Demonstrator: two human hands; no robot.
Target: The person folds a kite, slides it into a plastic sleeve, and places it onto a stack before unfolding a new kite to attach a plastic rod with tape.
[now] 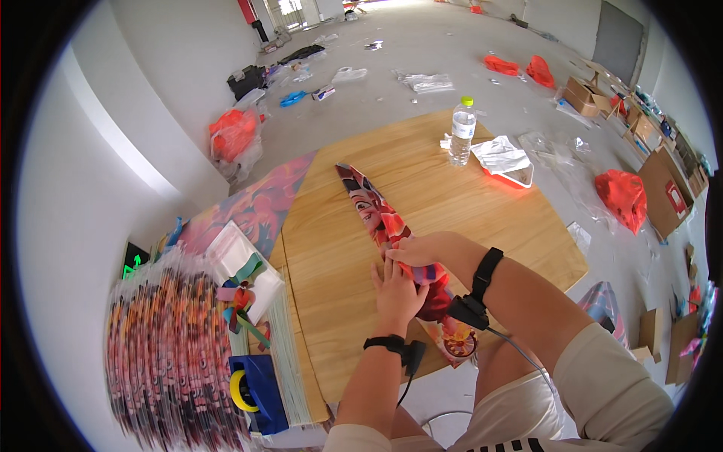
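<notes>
A long, narrow folded sheet (367, 213) with a colourful cartoon print, mostly red, lies slantwise on the wooden table. Its near end hangs past the table's front edge. My left hand (399, 297) rests at the sheet's left side with its fingers stretched out, the thumb reaching toward the printed surface. Across the sheet from the right, my right hand (435, 250) has its fingers closed over the folded layers, close to the left fingertips. What the right fingertips grip underneath is hidden. Both wrists carry black straps with cables.
A water bottle (462, 132) and a red-and-white tray (520, 178) stand at the far right. On the left are a thick stack of printed, plastic-wrapped pieces (169, 354), a blue tape dispenser (260, 395) and clear bags (235, 248). Red bags and cartons (666, 188) lie on the floor.
</notes>
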